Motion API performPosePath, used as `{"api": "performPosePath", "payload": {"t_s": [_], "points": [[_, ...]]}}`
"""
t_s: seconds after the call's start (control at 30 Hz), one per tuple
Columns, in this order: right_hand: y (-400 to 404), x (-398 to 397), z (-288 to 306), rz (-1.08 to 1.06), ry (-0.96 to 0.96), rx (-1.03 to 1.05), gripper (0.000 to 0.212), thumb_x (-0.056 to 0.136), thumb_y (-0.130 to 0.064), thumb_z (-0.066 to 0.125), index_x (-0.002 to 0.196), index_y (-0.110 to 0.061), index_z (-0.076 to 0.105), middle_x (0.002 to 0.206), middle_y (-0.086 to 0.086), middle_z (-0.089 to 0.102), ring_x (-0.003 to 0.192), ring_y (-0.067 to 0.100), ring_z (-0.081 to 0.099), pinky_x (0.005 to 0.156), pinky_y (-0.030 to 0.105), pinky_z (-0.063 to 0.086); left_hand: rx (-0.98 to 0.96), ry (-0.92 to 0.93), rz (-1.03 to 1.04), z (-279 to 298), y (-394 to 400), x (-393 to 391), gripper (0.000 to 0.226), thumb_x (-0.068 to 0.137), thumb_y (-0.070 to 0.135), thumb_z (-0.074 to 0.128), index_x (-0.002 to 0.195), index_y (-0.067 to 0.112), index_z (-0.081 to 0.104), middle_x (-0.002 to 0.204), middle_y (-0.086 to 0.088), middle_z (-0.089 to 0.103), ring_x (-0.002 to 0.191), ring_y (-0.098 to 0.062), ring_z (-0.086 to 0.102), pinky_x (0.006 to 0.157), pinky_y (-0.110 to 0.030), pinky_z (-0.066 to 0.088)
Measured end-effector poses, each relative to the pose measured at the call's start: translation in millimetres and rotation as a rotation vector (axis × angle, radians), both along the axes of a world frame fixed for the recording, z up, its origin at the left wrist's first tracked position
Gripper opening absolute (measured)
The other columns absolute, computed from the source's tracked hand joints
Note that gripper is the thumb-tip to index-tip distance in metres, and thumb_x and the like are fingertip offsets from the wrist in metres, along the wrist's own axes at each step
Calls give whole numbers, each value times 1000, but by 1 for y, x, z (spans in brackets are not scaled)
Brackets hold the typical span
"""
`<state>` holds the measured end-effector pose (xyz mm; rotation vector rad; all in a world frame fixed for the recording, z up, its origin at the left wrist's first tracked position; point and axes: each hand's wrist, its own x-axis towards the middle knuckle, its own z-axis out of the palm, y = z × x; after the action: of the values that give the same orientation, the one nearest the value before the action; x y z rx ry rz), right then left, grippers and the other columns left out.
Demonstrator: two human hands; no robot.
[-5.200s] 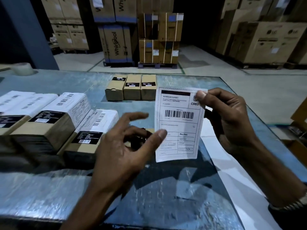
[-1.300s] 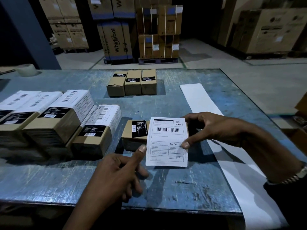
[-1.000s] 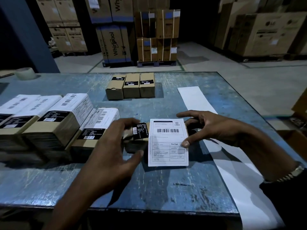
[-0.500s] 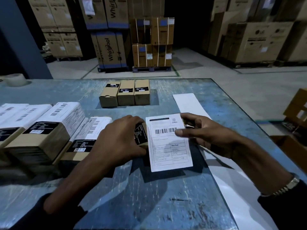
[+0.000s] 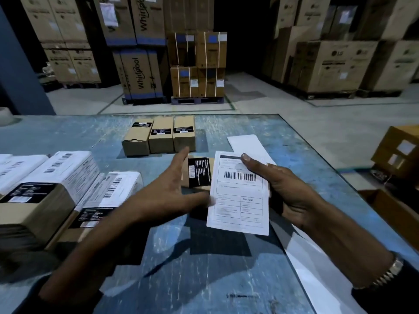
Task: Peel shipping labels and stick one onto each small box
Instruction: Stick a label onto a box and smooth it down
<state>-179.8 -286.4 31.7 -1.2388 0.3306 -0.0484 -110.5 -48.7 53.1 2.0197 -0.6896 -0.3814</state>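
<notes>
A small brown box (image 5: 199,175) with a black sticker sits between my hands above the blue table (image 5: 204,279). A white shipping label (image 5: 240,196) with a barcode lies across its right part and hangs past its near edge. My right hand (image 5: 290,189) grips the box from the right, with the index finger laid along the top of the label. My left hand (image 5: 165,193) is spread with straight fingers along the box's left side, its thumb reaching to the label's left edge. Three small unlabelled boxes (image 5: 161,137) stand in a row farther back.
Several boxes with white labels (image 5: 56,177) are stacked at the left. A long white backing strip (image 5: 247,143) runs along the table's right side toward me. Cartons (image 5: 399,150) stand on the floor past the table's right edge. Large warehouse cartons fill the background.
The peeled label came down from the air onto the small box. My left hand went from cupping the box to spreading flat beside it, and my right index finger slid up over the label.
</notes>
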Motion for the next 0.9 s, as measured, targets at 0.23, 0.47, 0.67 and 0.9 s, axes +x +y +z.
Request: {"api": "performPosePath", "payload": {"t_s": [0.23, 0.47, 0.67, 0.9], "points": [[4, 0, 4, 117, 28, 42, 62, 93, -57, 71, 136, -12, 70, 126, 20, 76, 118, 41, 73, 109, 59, 53, -46, -108, 242, -15, -23, -20, 132, 56, 86, 69, 166, 43, 10, 169, 7, 33, 148, -17, 42, 120, -42, 35], [10, -12, 4, 372, -103, -66, 52, 86, 12, 69, 136, -4, 66, 129, 18, 75, 118, 34, 74, 93, 41, 63, -74, -185, 320, -18, -15, -13, 139, 43, 91, 81, 161, 37, 31, 159, 6, 47, 139, -17, 50, 115, -47, 46], [19, -10, 0, 232, -161, -131, 42, 86, 9, 74, 126, 1, 72, 120, 20, 77, 108, 35, 77, 88, 39, 65, -102, -469, 463, -24, -20, -12, 88, 52, 92, 75, 114, 34, 53, 114, 13, 59, 96, -9, 63, 74, -32, 56], [3, -7, 10, 180, 80, -67, 50, 86, -43, 80, 123, -9, 79, 120, 19, 78, 102, 33, 77, 97, 48, 62, -129, -162, 393, -21, -13, -9, 62, 76, 95, 54, 102, 39, 61, 100, 11, 75, 93, -13, 74, 79, -42, 61]]}}
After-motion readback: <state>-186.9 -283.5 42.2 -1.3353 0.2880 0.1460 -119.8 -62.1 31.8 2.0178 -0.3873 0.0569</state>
